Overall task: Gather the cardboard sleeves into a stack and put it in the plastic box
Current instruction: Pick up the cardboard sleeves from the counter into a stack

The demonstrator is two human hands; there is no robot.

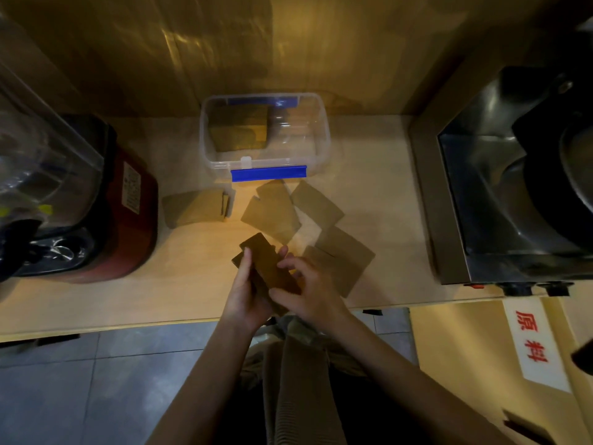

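A small stack of brown cardboard sleeves (268,266) is held above the counter's front edge. My left hand (245,292) grips it from the left and my right hand (309,289) from the right. Several loose sleeves lie flat on the counter: one pile at the left (195,207), two in the middle (271,211), one to the right (316,203) and more by my right hand (348,255). The clear plastic box (322,139) with blue clips stands open at the back, with a stack of sleeves (239,130) in its left half.
A red blender base with a clear jar (106,200) stands at the left of the counter. A steel machine (500,187) fills the right side. A wooden wall rises behind the box. A white sign with red characters (532,342) hangs below the counter at right.
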